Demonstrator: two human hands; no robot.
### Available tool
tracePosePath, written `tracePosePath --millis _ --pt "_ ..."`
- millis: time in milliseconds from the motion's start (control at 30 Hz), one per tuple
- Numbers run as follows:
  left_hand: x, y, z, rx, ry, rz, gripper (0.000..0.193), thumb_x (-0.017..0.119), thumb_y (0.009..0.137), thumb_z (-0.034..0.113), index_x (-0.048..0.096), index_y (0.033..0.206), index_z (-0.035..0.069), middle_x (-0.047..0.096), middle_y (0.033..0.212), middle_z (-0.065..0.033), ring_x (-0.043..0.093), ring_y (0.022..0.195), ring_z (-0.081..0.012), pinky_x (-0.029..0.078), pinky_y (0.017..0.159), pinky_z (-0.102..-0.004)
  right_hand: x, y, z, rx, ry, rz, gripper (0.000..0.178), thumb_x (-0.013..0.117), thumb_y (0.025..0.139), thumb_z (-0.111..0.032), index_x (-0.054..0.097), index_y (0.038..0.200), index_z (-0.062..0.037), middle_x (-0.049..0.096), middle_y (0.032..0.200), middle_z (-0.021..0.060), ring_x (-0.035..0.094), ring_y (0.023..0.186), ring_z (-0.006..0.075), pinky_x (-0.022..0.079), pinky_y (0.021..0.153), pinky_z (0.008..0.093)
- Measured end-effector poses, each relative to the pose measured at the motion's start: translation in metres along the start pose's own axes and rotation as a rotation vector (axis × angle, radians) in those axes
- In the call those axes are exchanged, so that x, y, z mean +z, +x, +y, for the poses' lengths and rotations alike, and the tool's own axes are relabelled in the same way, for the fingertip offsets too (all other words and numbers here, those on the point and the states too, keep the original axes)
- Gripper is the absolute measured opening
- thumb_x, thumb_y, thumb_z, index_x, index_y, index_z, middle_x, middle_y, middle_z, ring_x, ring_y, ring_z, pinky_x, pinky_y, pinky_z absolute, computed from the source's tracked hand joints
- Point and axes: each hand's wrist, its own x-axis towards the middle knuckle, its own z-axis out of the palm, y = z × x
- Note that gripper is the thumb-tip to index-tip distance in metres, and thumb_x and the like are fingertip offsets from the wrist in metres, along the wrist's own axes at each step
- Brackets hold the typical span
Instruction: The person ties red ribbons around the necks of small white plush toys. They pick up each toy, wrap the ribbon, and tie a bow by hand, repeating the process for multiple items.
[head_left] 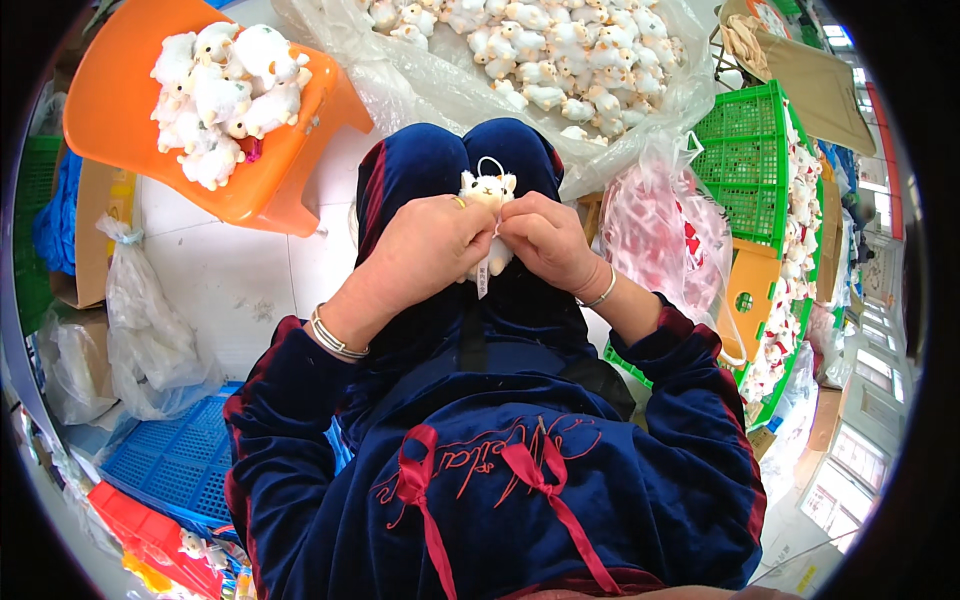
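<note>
A small white plush animal (488, 188) with a hanging loop on its head rests on my lap, between my knees. My left hand (432, 240) is closed at its front, fingertips pinched near the neck. From the other side my right hand (548, 240) pinches at the same spot, thumb and forefinger together. The fingers of both hands meet there and partly cover the toy's body. Below them hangs a narrow pale printed tag (483, 278). Whatever fine piece lies between the fingertips is too small to make out.
An orange plastic chair (110, 110) at the left bears several similar plush toys (225, 95). Ahead, a large clear plastic sheet (400, 90) holds a big heap of them (570, 60). Green crates (740, 165) and a pink-filled plastic bag (665, 225) stand at the right; a blue crate (175, 455) lies lower left.
</note>
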Motion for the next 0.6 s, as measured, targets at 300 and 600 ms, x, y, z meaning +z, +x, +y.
tracePosePath --millis 300,600 --pt "0.028 -0.018 0.001 0.043 -0.066 0.316 0.008 0.073 0.084 0.003 0.066 0.087 0.004 0.065 0.08 -0.0105 0.066 0.071 -0.0269 0.053 0.065 -0.0356 0.004 -0.005 -0.009 0.105 0.001 0.047 0.024 0.08 0.08 0.001 0.063 0.095 -0.0037 0.068 0.096 0.0119 0.069 0.08 0.0302 0.057 0.068 0.0358" --pt "0.022 -0.017 0.014 -0.126 -0.181 0.281 0.009 0.073 0.092 0.005 0.069 0.098 0.0 0.064 0.081 -0.0101 0.064 0.069 -0.0226 0.052 0.064 -0.032 0.006 -0.002 -0.009 0.088 -0.014 0.056 0.023 0.08 0.081 0.0 0.063 0.095 -0.0036 0.068 0.097 0.0125 0.069 0.079 0.0301 0.056 0.068 0.0362"
